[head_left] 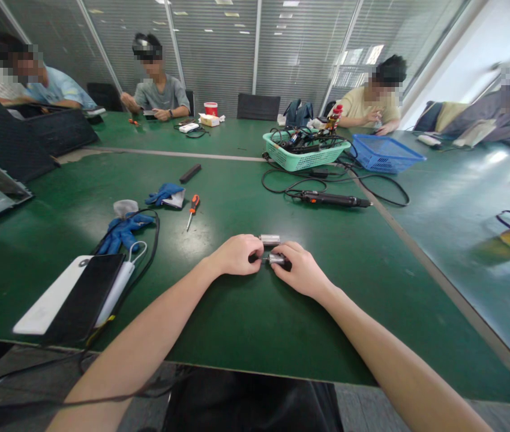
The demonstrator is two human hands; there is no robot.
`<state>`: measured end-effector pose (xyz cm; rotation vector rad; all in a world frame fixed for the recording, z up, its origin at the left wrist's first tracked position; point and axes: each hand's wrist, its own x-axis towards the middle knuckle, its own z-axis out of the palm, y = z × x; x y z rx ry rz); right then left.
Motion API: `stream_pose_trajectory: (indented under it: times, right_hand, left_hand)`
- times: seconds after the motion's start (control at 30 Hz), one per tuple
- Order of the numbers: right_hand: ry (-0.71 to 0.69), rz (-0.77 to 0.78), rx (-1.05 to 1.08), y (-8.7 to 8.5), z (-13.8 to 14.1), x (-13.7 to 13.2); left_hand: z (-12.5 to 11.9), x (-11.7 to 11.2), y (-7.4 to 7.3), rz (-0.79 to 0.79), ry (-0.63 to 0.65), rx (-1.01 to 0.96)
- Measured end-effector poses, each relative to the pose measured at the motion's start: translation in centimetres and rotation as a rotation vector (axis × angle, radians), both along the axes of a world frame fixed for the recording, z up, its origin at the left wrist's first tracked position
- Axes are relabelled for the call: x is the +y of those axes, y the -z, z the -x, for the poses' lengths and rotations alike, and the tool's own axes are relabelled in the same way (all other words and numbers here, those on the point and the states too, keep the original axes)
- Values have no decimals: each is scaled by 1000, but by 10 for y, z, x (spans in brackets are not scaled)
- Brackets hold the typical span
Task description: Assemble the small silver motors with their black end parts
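Observation:
My left hand [239, 255] is closed around a small black piece [254, 258], mostly hidden by the fingers. Something thin runs from it toward the right hand. A short silver cylinder with a black end [276, 258] is pinched between the fingers of my right hand [302, 270]. The two hands almost meet, low over the green table [255, 324]. Just beyond them lies a second silver cylinder [270, 240], close to the fingertips of both hands. Whether the black piece and the held cylinder are joined, I cannot tell.
An orange-handled screwdriver [194, 205], blue gloves [126, 231] and a phone [86, 294] lie to the left. A black corded electric screwdriver [336, 199] is at right, before a green basket [300, 159] of cables and a blue basket [385, 156]. Several people sit around.

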<state>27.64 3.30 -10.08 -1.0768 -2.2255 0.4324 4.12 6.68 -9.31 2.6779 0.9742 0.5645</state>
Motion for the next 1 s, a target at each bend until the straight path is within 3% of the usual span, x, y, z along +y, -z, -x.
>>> stream_pose_trajectory:
  times: [1.0]
  right_hand:
    - [20, -2, -17, -3, -3, -1]
  left_hand:
    - [2, 0, -11, 42, -5, 54]
